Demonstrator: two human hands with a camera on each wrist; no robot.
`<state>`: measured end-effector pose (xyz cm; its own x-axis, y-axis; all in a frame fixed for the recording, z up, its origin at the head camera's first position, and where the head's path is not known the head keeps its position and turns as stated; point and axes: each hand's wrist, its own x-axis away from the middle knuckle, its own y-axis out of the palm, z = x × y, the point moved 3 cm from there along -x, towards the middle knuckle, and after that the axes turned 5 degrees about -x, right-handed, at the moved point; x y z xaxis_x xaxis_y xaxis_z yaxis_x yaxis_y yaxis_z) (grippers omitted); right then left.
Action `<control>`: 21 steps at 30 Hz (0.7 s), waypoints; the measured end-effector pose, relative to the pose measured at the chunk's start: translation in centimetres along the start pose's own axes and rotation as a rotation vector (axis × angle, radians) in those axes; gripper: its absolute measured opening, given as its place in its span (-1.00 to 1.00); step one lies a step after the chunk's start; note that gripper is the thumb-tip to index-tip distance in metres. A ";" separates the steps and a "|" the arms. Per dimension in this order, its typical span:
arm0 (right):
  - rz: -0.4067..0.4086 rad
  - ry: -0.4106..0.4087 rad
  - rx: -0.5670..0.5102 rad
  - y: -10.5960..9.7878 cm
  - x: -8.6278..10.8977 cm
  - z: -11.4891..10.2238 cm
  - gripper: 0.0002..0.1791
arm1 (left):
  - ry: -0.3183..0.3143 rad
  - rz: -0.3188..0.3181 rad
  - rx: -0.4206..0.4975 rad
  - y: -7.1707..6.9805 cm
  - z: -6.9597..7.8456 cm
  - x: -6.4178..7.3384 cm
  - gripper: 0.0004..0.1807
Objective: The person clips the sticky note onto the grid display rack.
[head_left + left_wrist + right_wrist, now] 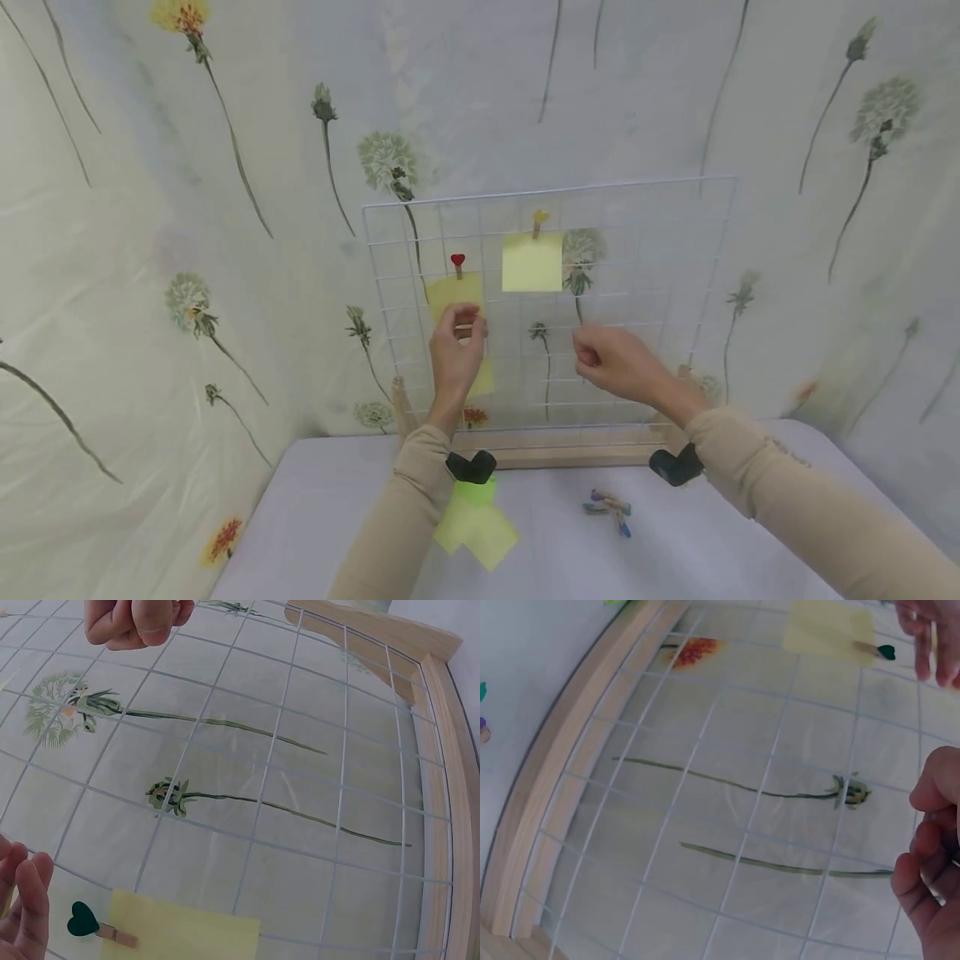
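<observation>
My left hand [457,350] is raised at the left of a white wire grid [600,310], its fingers loosely bent and nothing visible in its grasp. Behind it hangs a yellow sticky note [455,287] under a red heart clothespin [458,265]. A lower yellow note [184,926], partly hidden in the head view, has a dark green heart clothespin [84,919]. Curled into a loose fist, my right hand [618,362] is in front of the grid's middle right; no object shows in it. Higher up, a note [532,262] hangs from a yellow-topped clothespin [538,223].
The grid stands in a wooden base [577,450] on a white-covered table [555,542]. Several loose clothespins [609,508] lie at front right. Yellow and green notes [487,533] lie beside my left forearm. A flower-printed cloth [480,92] hangs behind the grid.
</observation>
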<state>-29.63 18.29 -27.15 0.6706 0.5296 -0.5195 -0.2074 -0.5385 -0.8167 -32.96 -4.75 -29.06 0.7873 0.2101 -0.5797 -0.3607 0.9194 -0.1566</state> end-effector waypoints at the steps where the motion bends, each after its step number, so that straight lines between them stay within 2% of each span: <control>1: -0.007 0.010 -0.004 0.2 0.2 0.1 -0.64 | 0.001 -0.003 0.001 0.0 -0.1 0.1 -0.85; 6: -0.024 0.005 -0.045 1.0 1.2 0.4 -0.64 | -0.007 -0.024 0.004 -0.2 -0.5 0.6 -0.85; 11: -0.101 -0.002 -0.115 2.3 2.8 0.8 -0.64 | -0.032 -0.048 0.026 -0.3 -1.1 1.2 -0.83; 16: -0.146 0.036 -0.199 4.1 4.9 1.4 -0.64 | -0.065 -0.071 0.061 -0.3 -2.3 2.1 -0.83; 21: -0.217 0.090 -0.280 5.9 6.9 2.0 -0.65 | -0.097 -0.076 0.034 -0.4 -3.5 3.0 -0.83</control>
<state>-27.63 20.08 -36.06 0.7404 0.5978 -0.3073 0.1415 -0.5855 -0.7982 -32.18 -5.61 -33.53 0.8567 0.1693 -0.4872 -0.2826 0.9442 -0.1689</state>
